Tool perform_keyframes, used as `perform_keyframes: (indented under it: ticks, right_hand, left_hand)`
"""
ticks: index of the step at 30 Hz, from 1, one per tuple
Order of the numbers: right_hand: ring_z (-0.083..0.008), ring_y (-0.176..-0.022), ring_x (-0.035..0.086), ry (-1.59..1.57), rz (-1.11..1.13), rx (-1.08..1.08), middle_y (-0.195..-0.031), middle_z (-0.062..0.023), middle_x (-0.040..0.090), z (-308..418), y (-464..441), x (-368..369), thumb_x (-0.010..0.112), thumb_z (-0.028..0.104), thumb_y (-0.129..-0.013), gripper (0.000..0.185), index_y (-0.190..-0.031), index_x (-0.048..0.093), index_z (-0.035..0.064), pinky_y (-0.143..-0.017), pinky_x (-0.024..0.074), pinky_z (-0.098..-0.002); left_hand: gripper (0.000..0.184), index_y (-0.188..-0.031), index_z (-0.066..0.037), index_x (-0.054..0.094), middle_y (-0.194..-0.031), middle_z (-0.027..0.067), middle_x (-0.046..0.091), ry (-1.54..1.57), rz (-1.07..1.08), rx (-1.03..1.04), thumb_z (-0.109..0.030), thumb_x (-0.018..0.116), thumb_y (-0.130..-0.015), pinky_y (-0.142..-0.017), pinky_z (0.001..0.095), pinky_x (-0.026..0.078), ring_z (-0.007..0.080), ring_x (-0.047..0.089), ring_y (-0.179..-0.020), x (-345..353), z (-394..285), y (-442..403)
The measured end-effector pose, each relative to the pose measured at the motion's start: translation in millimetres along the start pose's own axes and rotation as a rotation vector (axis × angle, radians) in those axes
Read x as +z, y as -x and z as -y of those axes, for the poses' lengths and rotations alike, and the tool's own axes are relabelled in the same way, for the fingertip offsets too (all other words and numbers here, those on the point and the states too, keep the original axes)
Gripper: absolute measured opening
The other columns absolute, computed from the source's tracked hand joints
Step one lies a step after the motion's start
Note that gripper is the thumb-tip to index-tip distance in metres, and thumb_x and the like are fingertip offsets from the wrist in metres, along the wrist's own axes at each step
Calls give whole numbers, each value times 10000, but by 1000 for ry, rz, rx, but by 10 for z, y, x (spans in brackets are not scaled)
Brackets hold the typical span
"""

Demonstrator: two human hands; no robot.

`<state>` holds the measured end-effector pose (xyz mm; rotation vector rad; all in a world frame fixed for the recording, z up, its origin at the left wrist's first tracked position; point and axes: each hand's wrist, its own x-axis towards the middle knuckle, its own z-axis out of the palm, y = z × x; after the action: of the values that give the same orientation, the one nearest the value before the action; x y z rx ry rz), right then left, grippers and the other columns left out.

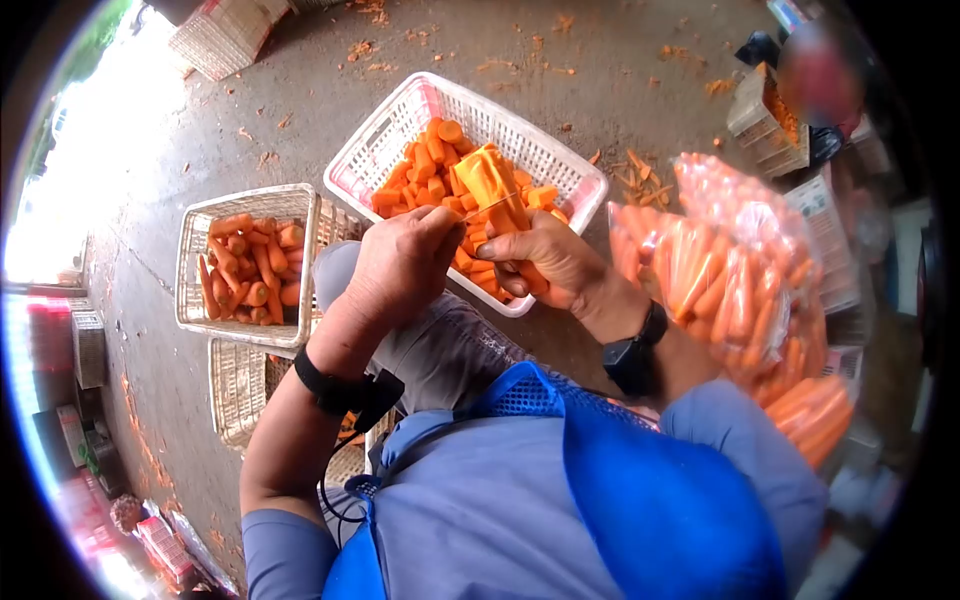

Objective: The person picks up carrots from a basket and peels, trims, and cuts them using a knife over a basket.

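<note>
My right hand (540, 258) is wrapped round a carrot (511, 216), its thumb pressed along the near side. The carrot's upper part looks paler and freshly peeled. My left hand (412, 252) is closed in a fist just left of it. From that fist a thin-bladed tool (490, 206) runs across the carrot; its handle is hidden by the fingers. Both hands are above the near edge of a white plastic crate (568, 160), which holds several cut orange carrot pieces (425, 165).
A second crate (190, 265) to the left contains whole carrots (262, 260), with another crate (232, 400) below it. Clear bags of carrots (725, 280) lie at right. Carrot peelings (640, 178) litter the concrete floor (300, 110). A blurred person (820, 75) is at far right.
</note>
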<state>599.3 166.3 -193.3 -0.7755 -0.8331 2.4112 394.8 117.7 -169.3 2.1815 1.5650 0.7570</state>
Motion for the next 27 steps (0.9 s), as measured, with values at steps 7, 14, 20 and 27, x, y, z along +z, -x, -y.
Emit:
perform_keyframes:
  ticks: [7,14,20,27]
  right_hand:
    - [-83,-446,498,192,-92,-38,-721,-22,590,-27,-87,-85,652,55,-909,155,-1054,620,8,-399,399,-217]
    - [-83,-436,484,-109,18,105,-669,-9,564,85,-108,-247,645,51,-901,88,-976,610,22,-387,379,-224]
    - [-78,-464,511,349,243,120,-653,7,549,65,28,-52,702,90,-861,226,-1036,572,34,-418,393,-227]
    - [-75,-515,565,181,-118,-67,-801,-17,614,368,-66,-574,741,98,-834,319,-1098,581,20,-456,458,-204]
  left_hand:
    - [80,-847,-43,565,-781,169,609,-68,-11,5,-77,603,-909,-621,463,495,403,627,-742,191,91,-91]
    - [87,-798,-72,538,-758,132,617,-48,-17,25,-87,604,-852,-589,466,494,372,643,-705,337,110,-293]
    - [56,-868,-96,626,-763,136,655,-23,69,209,-132,642,-828,-614,449,521,363,666,-732,570,450,-261]
    - [104,-875,-20,630,-663,150,608,-74,56,-93,-101,607,-935,-591,421,490,315,634,-623,271,293,-331]
